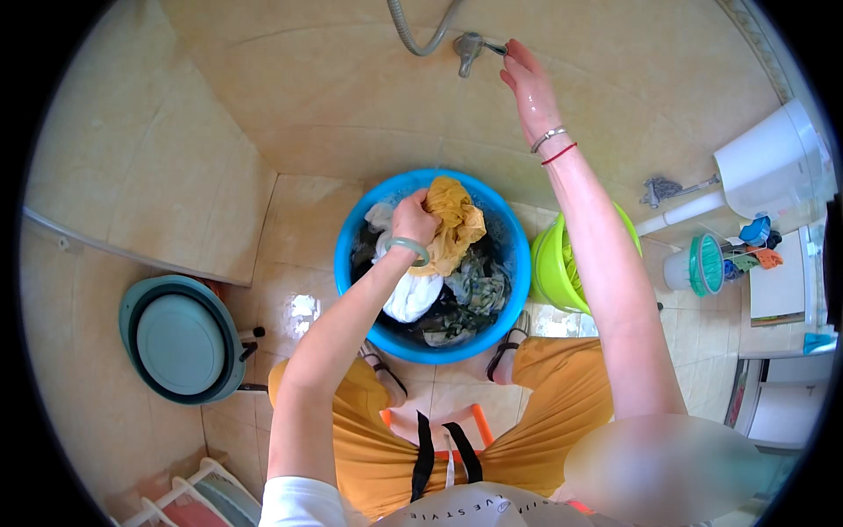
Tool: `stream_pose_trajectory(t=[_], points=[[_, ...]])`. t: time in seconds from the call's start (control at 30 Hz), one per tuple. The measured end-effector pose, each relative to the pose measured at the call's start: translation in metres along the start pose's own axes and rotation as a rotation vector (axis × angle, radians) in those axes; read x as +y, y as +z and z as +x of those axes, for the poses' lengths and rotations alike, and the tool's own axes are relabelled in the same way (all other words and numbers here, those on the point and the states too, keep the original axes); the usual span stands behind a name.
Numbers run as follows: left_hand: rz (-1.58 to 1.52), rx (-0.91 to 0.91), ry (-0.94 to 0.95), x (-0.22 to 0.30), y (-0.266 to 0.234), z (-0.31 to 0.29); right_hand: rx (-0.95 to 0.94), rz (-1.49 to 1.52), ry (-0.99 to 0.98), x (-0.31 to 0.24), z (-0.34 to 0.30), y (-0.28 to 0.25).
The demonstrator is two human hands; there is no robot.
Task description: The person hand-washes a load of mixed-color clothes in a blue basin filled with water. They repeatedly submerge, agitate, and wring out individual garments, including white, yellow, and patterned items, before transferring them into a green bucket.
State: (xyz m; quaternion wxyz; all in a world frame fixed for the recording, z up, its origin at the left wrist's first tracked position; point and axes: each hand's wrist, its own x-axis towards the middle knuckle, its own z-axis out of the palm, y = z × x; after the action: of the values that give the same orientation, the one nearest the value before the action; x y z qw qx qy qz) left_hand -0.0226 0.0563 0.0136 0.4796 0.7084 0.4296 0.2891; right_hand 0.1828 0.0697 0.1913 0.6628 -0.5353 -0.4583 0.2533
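We are squatting over the blue tub, and our left hand is bunching a mustard-yellow cloth in a closed grip, holding it up above the wet laundry in the tub. Our right hand is reaching past the tub's far rim, fingers pressing around the wall tap handle. A green basin is sitting just right of the tub.

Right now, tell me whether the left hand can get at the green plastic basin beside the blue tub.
Probably yes, but not freely. The left hand has its grip on a yellow cloth over the blue plastic tub, and the right forearm crosses in front of the green plastic basin, partly blocking the way.
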Motion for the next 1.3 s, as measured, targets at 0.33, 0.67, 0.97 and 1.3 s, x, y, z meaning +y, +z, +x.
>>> stream_pose_trajectory(t=[0.33, 0.67, 0.97, 1.3], points=[[0.058, 0.054, 0.138, 0.021, -0.004, -0.009, -0.055, 0.307, 0.056, -0.009, -0.022, 0.027], [0.267, 0.404, 0.424, 0.067, -0.008, 0.017, -0.04, 0.356, 0.043, 0.01, -0.027, 0.03], [0.039, 0.249, 0.252, 0.103, -0.027, 0.02, -0.36, 0.024, 0.107, 0.029, -0.092, 0.002], [-1.175, -0.2, -0.24, 0.054, -0.019, -0.027, 0.158, 0.328, 0.333, 0.102, -0.152, 0.008]])
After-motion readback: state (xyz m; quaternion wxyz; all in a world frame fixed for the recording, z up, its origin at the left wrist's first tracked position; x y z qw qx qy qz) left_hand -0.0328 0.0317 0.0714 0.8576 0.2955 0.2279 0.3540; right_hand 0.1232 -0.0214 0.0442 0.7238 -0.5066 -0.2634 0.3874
